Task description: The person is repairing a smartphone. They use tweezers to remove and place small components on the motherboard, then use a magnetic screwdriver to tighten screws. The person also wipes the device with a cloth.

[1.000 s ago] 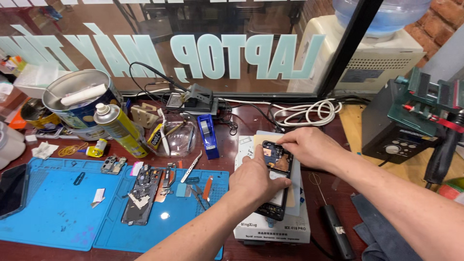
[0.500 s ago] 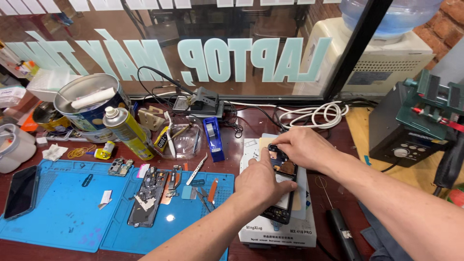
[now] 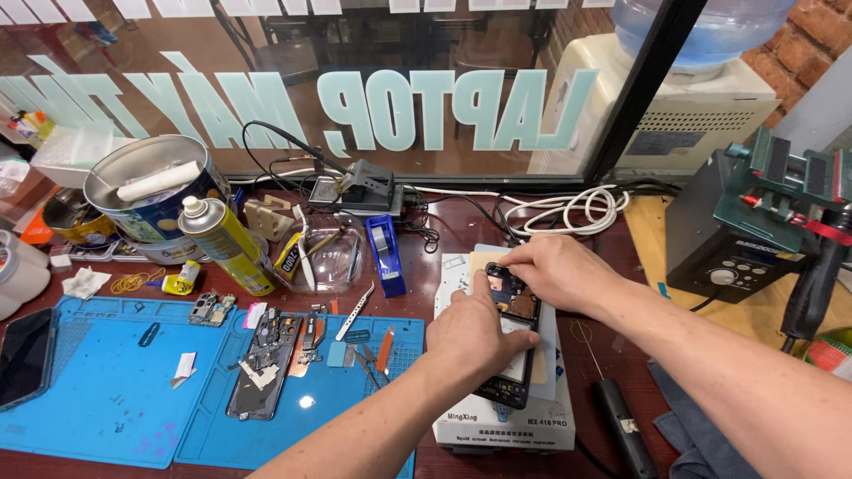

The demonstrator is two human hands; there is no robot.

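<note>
much of the opened phone (image 3: 512, 337) is hidden under my two hands, so i can only see its dark upper boards and a strip of its lower end; what my fingertips actually meet on it is hard to make out. the phone lies lengthwise on a white box (image 3: 506, 417), which sits on the dark red table (image 3: 621, 293) just right of the blue work mat (image 3: 106, 399); the box's near edge and my forearms run out of the bottom of the view. my left hand (image 3: 475, 333) comes in from below, knuckles up, the fingers curled loosely over the middle of the phone and the index finger stretched forward, pressing down near the top of the phone. my right hand (image 3: 550, 270) reaches across from the right, palm down, fingers bent and closed together at the phone's top corner, seeming to pinch or steady that edge; whether it grips any small part there i cannot tell. beside the box lies a black-handled tool (image 3: 621, 426), its tip cut off.
</note>
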